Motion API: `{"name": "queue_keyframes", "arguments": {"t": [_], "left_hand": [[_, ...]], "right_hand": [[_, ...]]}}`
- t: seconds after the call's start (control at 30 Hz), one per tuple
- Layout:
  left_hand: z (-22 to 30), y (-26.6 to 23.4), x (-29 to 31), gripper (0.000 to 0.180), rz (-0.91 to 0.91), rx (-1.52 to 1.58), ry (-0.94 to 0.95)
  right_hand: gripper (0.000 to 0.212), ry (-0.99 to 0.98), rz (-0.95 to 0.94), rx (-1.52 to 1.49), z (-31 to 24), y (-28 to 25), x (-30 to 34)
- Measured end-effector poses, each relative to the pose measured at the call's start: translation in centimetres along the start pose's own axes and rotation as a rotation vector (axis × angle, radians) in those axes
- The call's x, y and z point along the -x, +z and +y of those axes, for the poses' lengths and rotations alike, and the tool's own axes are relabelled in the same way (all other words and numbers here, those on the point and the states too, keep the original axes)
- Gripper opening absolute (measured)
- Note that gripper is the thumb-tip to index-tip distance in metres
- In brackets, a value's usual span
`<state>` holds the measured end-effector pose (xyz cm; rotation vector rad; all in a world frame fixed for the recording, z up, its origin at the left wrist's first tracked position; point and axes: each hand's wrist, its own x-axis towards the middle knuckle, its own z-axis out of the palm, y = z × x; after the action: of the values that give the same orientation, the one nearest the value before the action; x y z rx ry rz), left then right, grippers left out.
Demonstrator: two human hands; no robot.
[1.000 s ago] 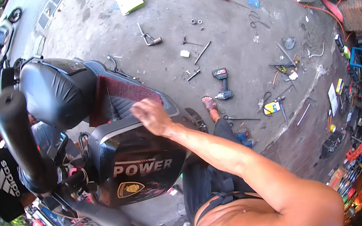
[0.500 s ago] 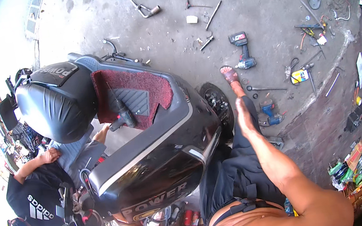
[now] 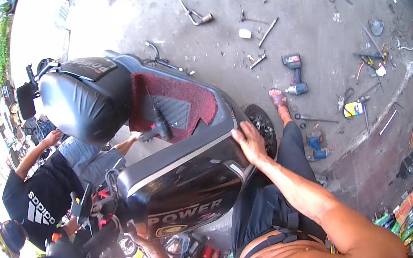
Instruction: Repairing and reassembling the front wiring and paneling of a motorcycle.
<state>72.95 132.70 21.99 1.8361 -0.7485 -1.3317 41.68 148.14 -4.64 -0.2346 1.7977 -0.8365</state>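
Note:
A black scooter (image 3: 188, 185) stands before me, its glossy front panel with grey trim on my side. My right hand (image 3: 250, 142) rests on that panel's right end, fingers reaching over the edge near the wheel (image 3: 262, 127). At the panel's lower left, below the handlebar (image 3: 103, 203), is my left hand (image 3: 140, 236); its fingers are mostly hidden against the panel. On the red floor mat (image 3: 201, 95) lies a cordless drill (image 3: 161, 126) with a long bit. Beyond it is the black seat (image 3: 85, 104).
Another person in a black shirt (image 3: 48, 192) is at the scooter's left side. On the ground to the right lie a cordless impact driver (image 3: 294, 74), a blue power tool (image 3: 317, 145), a wrench (image 3: 316, 119) and a metal rod (image 3: 268, 32). Tools crowd the right edge.
My right hand has come from beside my leg onto the panel's right end. The scooter sits farther right in view, and its handlebar has swung further into sight at lower left.

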Motion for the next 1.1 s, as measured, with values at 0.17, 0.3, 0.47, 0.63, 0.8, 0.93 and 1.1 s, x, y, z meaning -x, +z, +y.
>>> {"name": "queue_keyframes", "arguments": {"t": [0.17,0.3,0.47,0.63,0.8,0.93,1.1], "left_hand": [[-1.1,-6.9,-3.4,0.05,-0.109,0.14,0.106],[-1.7,-2.7,-1.9,0.043,-0.082,0.187,0.077],[-2.6,-3.1,-4.6,0.032,-0.025,0.226,0.234],[-2.3,-0.2,-3.3,0.037,0.088,-0.069,0.415],[-2.6,-0.7,-3.0,0.05,0.122,-0.212,0.331],[-2.4,-1.9,-2.1,0.055,0.123,-0.196,0.395],[-6.6,-8.0,-2.6,0.059,-0.227,0.329,0.323]], "right_hand": [[0.102,-0.414,-0.111,0.112,-12.3,0.8,7.7],[0.101,-0.759,0.15,0.26,-18.8,4.2,14.3],[0.096,-0.836,0.311,0.373,-22.7,8.0,17.1],[0.074,-0.895,0.796,0.491,-22.3,8.8,12.5],[0.047,-1.339,0.894,1.099,-19.5,5.1,6.4],[0.034,-1.332,0.904,1.245,-19.1,3.8,5.7],[0.032,-1.15,0.628,0.732,-20.8,4.3,8.9]]}}
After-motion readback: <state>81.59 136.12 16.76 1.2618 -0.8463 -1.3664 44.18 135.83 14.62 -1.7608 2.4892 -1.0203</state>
